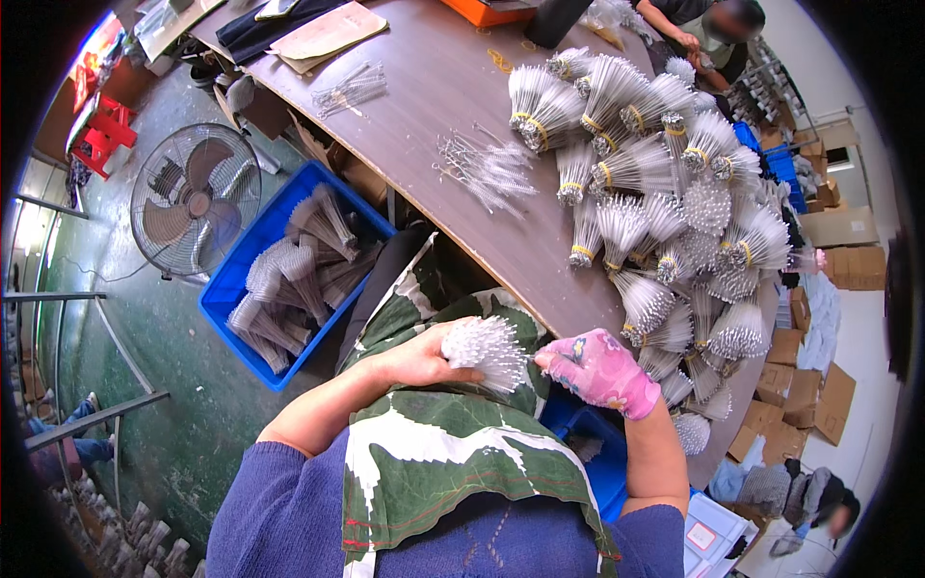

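My bare left hand is wrapped around a bundle of thin white-bristled wire brushes, held over my lap with the tips fanned towards the right. In a pink flowered glove, my right hand is closed in a pinch at the bundle's right edge. Whatever lies between its fingertips is too small to make out. Under both hands spreads a green and white camouflage apron. Many similar brush bundles, tied with yellow bands, are heaped on the table to the right.
Loose wire brushes lie mid-table, with another small group farther left. On my left, a blue crate holds more bundles beside a standing fan. Another blue bin is below my right arm. A co-worker sits across the table.
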`<control>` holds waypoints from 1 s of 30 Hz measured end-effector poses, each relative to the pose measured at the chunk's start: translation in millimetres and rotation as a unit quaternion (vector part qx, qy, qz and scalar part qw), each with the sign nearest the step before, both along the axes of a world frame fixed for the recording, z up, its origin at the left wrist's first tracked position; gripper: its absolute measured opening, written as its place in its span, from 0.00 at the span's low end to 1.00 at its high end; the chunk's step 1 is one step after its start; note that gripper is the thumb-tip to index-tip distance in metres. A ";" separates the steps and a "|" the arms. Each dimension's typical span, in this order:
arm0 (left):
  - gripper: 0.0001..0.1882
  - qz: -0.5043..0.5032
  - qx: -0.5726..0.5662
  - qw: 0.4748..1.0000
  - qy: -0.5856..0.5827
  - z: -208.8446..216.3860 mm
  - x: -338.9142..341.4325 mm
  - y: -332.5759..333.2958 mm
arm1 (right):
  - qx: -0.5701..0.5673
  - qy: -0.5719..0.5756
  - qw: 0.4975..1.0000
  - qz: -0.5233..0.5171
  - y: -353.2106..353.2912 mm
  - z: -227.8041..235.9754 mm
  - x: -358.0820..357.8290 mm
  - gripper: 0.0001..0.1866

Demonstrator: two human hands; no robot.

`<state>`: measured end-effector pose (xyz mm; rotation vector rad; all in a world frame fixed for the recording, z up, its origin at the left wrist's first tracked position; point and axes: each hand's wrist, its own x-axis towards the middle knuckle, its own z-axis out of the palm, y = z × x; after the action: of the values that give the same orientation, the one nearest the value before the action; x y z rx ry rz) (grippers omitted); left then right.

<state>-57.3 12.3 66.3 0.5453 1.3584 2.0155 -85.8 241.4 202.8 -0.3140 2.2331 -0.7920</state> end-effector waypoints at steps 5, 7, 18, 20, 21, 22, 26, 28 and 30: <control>0.27 0.015 -0.010 1.000 0.013 -4.2 -0.1 0.5 | 0.057 0.025 0.996 0.064 3.7 -5.2 -4.0 0.15; 0.27 0.026 -0.006 1.000 -0.015 -4.8 1.7 1.4 | 0.025 -0.013 1.000 0.004 4.8 -5.5 -3.9 0.15; 0.24 0.090 -0.017 0.994 -0.065 -5.5 8.1 4.5 | -0.059 -0.177 0.974 -0.130 10.9 -12.5 10.6 0.17; 0.23 0.102 -0.032 0.993 -0.050 -2.5 8.9 4.5 | -0.059 -0.181 0.973 -0.132 9.8 -12.6 10.7 0.17; 0.23 0.102 -0.032 0.993 -0.051 -2.8 9.5 4.6 | -0.059 -0.185 0.972 -0.132 9.3 -12.6 10.6 0.17; 0.24 0.099 -0.026 0.993 -0.055 -3.0 10.0 4.8 | -0.059 -0.185 0.972 -0.133 10.6 -13.2 10.1 0.17; 0.26 0.092 -0.039 0.993 -0.061 1.5 10.9 3.6 | -0.074 -0.185 0.972 -0.128 12.3 -14.8 7.3 0.19; 0.26 0.091 -0.036 0.993 -0.067 -0.1 11.1 3.7 | -0.082 -0.191 0.970 -0.128 12.0 -14.7 5.8 0.20; 0.26 0.091 -0.033 0.993 -0.073 0.0 11.2 3.9 | -0.078 -0.212 0.968 -0.113 13.7 -14.5 4.1 0.17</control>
<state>-46.2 16.3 66.3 0.2459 1.4229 2.0995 -81.7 255.1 188.3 0.0404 1.8245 -1.0497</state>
